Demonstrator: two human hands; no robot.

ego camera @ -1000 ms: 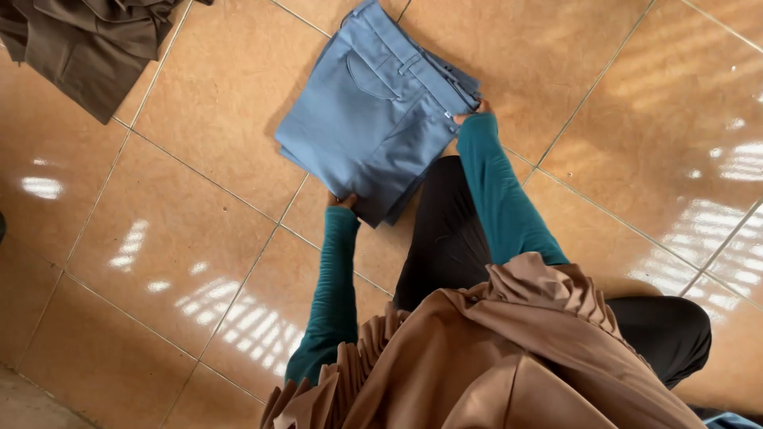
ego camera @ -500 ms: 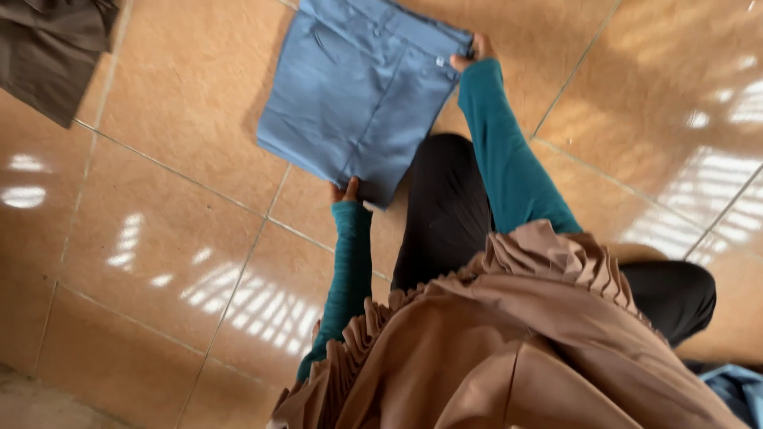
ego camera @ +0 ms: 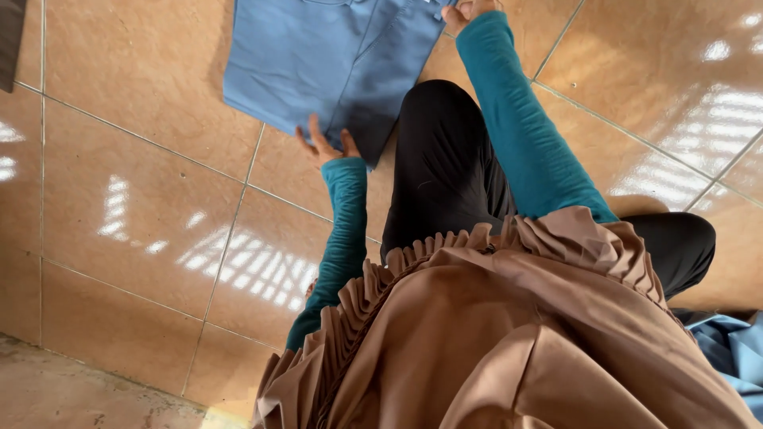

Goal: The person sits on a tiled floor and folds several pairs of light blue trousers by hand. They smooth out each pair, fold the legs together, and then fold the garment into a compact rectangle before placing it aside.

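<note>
A folded pair of blue trousers [ego camera: 318, 63] lies flat on the orange tiled floor [ego camera: 143, 214], running off the top edge of the view. My left hand [ego camera: 324, 144] rests at the garment's near edge, fingers spread, touching the cloth. My right hand [ego camera: 467, 11] is at the far right corner of the trousers, mostly cut off by the top edge; its grip cannot be made out. Both arms wear teal sleeves. My knee in black cloth [ego camera: 445, 159] is beside the trousers.
A brown pleated garment [ego camera: 509, 334] that I wear fills the lower right. A dark cloth [ego camera: 9, 40] shows at the upper left edge. Some light blue fabric [ego camera: 735, 349] lies at the right edge. A rough concrete strip [ego camera: 79, 397] borders the tiles at the bottom left.
The view has tilted so the trousers sit higher and closer to the top edge. My left hand has opened at the near edge; the brown clothes at the upper left have nearly left the view.
</note>
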